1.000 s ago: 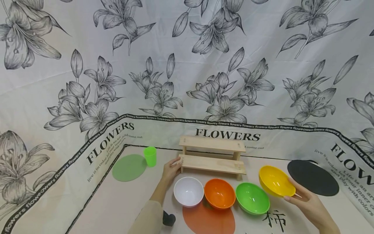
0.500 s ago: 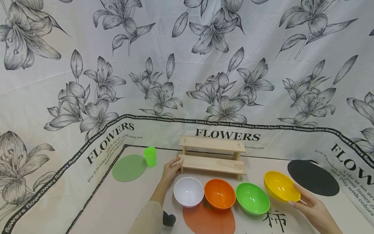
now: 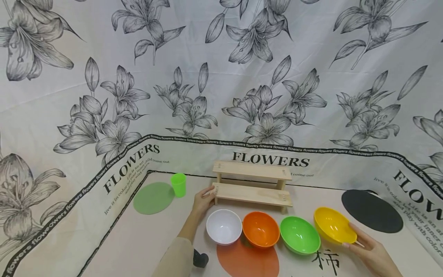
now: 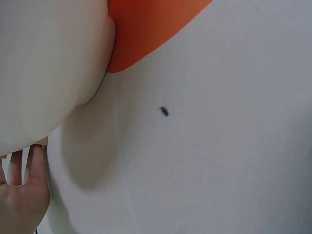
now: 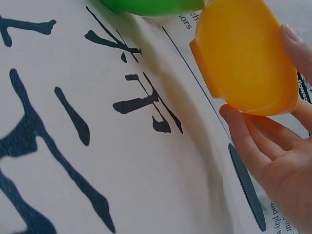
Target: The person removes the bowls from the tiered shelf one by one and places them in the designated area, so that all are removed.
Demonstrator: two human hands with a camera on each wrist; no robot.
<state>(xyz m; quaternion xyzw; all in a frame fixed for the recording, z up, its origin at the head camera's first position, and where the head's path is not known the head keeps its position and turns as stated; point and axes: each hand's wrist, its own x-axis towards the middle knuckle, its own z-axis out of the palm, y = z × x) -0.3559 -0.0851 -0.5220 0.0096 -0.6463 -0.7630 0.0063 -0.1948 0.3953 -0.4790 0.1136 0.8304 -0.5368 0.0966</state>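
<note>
My right hand (image 3: 372,250) holds a yellow bowl (image 3: 333,224) by its right side, just right of the green bowl (image 3: 299,235). In the right wrist view, the thumb and fingers lie on opposite sides of the tilted yellow bowl (image 5: 243,58). At the left end of a two-tier wooden shelf (image 3: 252,193), my left hand (image 3: 203,201) grips the lower board's end. That hand (image 4: 24,195) is partly hidden behind the white bowl (image 4: 44,63) in the left wrist view. The white bowl, an orange bowl (image 3: 260,229) and the green bowl stand in a row before the shelf.
A light green cup (image 3: 178,185) stands beside a round green patch (image 3: 152,198) at the left. At the right lies a black oval (image 3: 372,211). An orange round patch (image 3: 247,259) is under the front of the row. Flower-printed cloth (image 3: 194,50) rises behind the shelf.
My right hand has moved the yellow bowl a little right and nearer to me, down beside the green bowl. The left hand, shelf and other bowls have stayed in place.
</note>
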